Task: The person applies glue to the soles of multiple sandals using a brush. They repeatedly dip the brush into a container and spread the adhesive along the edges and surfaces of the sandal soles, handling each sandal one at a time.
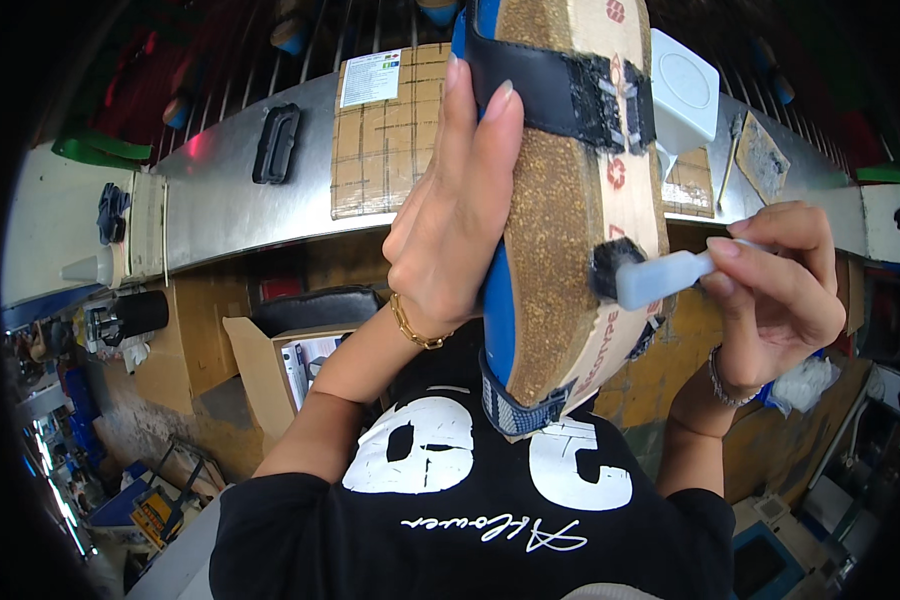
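In front of my chest stands an unfinished sandal (550,200) on a blue last (498,310), its cork side and pale printed underside showing. A black strap (545,95) wraps over its side, with the rough ends folded onto the underside. My left hand (450,210) is closed around the sandal from the left. Between the fingertips of my right hand (775,285) is a small brush (660,278) with a pale plastic handle. Its dark head lies against the lower edge of the cork and underside. A patterned strap (520,400) shows at the sandal's bottom end.
Beyond my hands runs a metal bench (230,190). On it are a cardboard sheet (375,150), a black tray (277,143), a white plastic container (685,90) and a stained board (763,157). An open cardboard box (255,370) sits below at left. Racks with other blue lasts stand behind.
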A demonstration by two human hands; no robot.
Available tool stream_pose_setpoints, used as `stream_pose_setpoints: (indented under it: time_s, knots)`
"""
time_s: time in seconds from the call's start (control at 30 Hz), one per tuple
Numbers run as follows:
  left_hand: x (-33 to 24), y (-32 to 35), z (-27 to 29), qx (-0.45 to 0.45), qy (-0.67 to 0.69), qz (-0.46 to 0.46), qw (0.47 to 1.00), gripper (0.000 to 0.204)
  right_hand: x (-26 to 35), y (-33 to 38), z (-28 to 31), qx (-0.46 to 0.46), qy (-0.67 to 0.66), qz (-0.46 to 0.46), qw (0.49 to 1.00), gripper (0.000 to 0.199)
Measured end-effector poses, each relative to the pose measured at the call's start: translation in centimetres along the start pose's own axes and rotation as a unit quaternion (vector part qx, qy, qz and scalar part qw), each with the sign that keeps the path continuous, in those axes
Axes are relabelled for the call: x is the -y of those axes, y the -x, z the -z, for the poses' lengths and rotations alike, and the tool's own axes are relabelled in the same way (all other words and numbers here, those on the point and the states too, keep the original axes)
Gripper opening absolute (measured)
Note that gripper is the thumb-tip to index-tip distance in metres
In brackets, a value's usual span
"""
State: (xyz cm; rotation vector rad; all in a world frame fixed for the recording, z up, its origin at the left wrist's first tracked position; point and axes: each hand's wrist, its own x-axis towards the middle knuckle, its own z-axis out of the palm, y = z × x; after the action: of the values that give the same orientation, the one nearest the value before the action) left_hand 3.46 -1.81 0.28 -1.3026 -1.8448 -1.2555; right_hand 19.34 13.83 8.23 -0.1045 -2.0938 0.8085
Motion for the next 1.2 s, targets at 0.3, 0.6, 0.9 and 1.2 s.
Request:
stream_pose_setpoints:
  time_s: [0.3,0.6,0.9,1.2]
  knots:
    - [0.5,-0.2,-1.3,-0.093,0.012,-0.014,0.996,0.062,1.3,2.1,-0.6,-0.001,0.02,0.014,1.0,0.036]
    - [0.1,-0.4,-1.2,-0.097,-0.048,-0.024,0.994,0.071,0.8,0.2,1.2,0.145,-0.009,0.032,0.989,0.019]
    - [1.4,-0.7,-1.9,-0.112,-0.04,0.027,0.993,0.077,-1.6,-1.1,-2.4,0.0,-0.002,-0.011,1.0,0.02]
    - [1.9,-0.9,-1.7,-0.102,-0.052,0.051,0.992,0.075,1.9,1.5,-1.9,0.017,-0.014,-0.116,0.993,0.026]
